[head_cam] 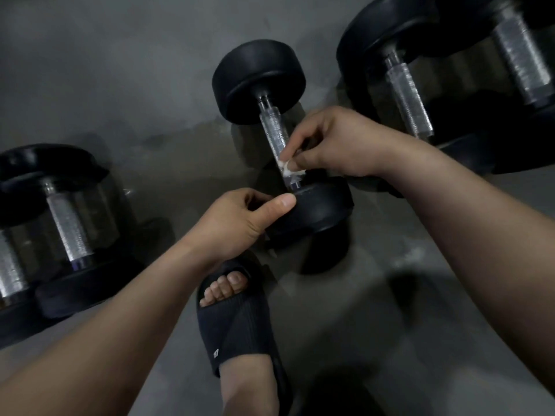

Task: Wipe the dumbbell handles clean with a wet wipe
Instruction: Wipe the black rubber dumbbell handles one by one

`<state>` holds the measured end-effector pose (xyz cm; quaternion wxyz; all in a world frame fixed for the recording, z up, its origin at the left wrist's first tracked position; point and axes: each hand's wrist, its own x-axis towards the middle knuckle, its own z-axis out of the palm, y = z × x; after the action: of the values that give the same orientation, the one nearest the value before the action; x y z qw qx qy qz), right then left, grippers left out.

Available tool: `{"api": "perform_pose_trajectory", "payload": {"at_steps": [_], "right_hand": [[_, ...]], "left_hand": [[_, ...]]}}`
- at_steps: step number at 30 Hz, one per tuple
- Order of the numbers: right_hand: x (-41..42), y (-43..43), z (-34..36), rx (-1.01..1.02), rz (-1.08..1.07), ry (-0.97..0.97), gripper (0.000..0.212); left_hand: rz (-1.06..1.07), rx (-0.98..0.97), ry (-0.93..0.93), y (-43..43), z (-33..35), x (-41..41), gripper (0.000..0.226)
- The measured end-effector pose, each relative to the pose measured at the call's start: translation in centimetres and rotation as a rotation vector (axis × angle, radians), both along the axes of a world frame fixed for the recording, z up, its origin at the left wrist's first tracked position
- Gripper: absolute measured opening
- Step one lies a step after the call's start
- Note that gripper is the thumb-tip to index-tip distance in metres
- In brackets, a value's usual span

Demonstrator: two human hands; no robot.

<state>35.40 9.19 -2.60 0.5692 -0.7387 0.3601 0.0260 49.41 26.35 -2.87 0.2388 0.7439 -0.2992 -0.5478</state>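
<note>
Pinching wet wipe [290,169] against dumbbell handle [274,136], right hand [333,142].

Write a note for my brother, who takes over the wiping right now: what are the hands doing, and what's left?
Right hand pinches the wet wipe against the near end of the handle of the middle dumbbell.
Left hand grips its near head, steadying it.
Done: cannot tell which handles are clean.
Left: probably the rest of this handle, then the left dumbbells and right dumbbells on the floor.
</note>
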Motion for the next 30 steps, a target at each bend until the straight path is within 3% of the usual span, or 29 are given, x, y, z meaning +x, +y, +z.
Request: {"api": "perform_pose_trajectory", "payload": {"at_steps": [12,26,30], "right_hand": [[-0.5,1.0,-1.2,-0.048,-0.129,-0.125,0.013],[-1.0,1.8,-0.8,-0.018,-0.091,-0.020,0.013],[0.7,1.7,-0.9,-0.088,-0.239,-0.070,0.019]], "left_hand": [[-0.049,0.002,-0.024,0.2,-0.2,0.8,0.071],[-0.067,0.004,-0.029,0.7,0.1,1.1,0.070],[-0.077,-0.002,-0.077,0.7,0.2,1.1,0.054]]}}
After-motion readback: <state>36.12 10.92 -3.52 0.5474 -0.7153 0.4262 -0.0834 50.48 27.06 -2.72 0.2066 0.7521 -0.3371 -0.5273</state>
